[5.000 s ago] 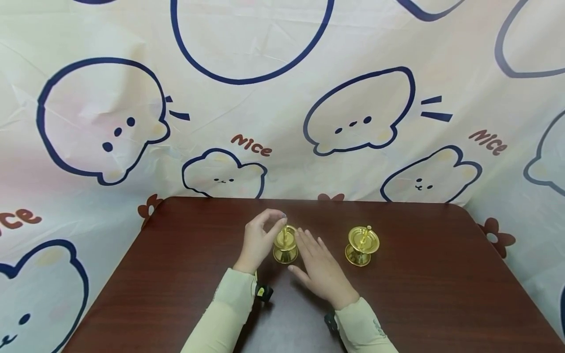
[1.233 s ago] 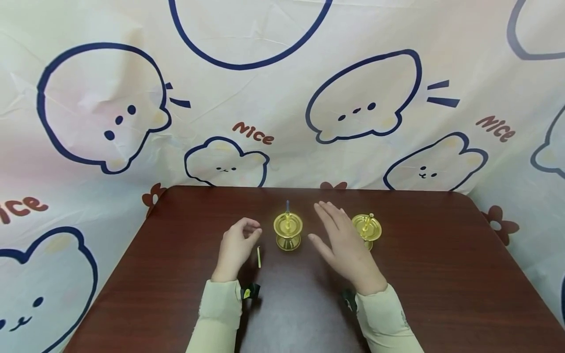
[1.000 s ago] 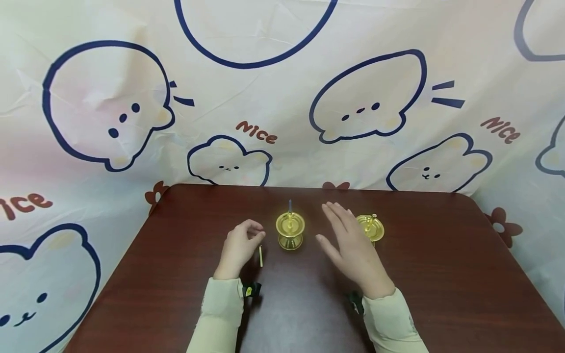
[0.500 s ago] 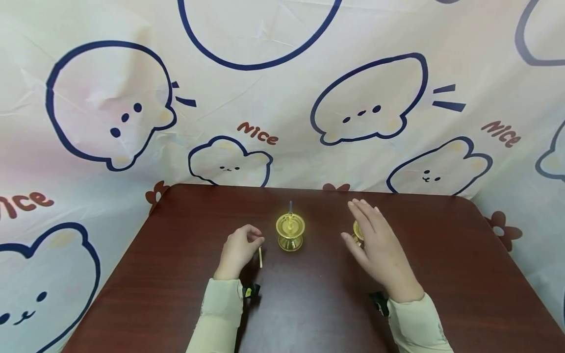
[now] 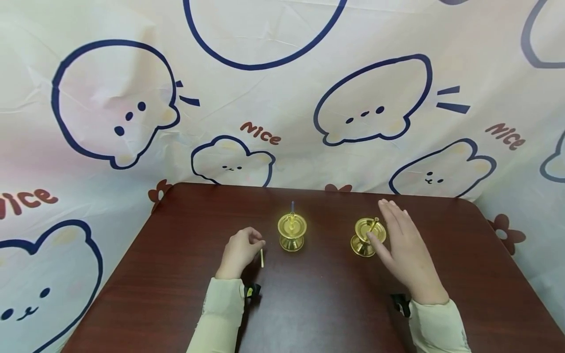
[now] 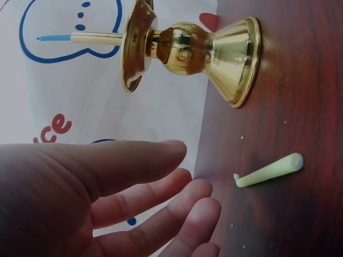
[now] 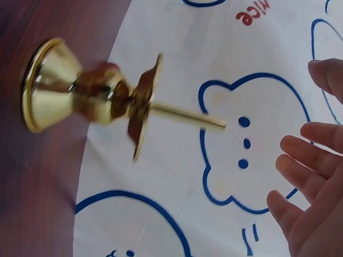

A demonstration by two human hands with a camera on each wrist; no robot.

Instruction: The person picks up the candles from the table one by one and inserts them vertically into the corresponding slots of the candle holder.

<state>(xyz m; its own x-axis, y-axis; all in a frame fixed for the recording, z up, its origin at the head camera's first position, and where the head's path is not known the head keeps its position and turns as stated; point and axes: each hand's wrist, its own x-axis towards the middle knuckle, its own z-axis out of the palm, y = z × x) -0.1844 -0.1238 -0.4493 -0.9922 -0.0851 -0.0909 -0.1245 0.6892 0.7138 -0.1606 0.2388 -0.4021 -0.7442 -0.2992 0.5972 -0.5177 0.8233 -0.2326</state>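
A brass candle holder (image 5: 292, 228) stands upright near the table's middle, a thin blue candle (image 6: 54, 38) in its central tube. My left hand (image 5: 240, 252) hovers to its left with loosely bent fingers that hold nothing. Beside those fingertips a short pale yellow-green candle (image 6: 270, 170) with a bent wick lies on the tabletop. To the right stands a second brass candle holder (image 7: 56, 88), its tube (image 7: 187, 115) bare. My right hand (image 5: 408, 252) is just right of that holder, fingers extended; its thumb overlaps the dish in the head view, but the right wrist view shows them apart.
The dark brown wooden table (image 5: 318, 304) ends at a back edge against a printed cloth backdrop (image 5: 291, 98). Tiny pale crumbs lie around the loose candle in the left wrist view.
Five seconds ago my left hand pinched the blue candle at the left holder; it has since let go and drawn back toward the loose candle. My right hand has moved right, past the second holder.
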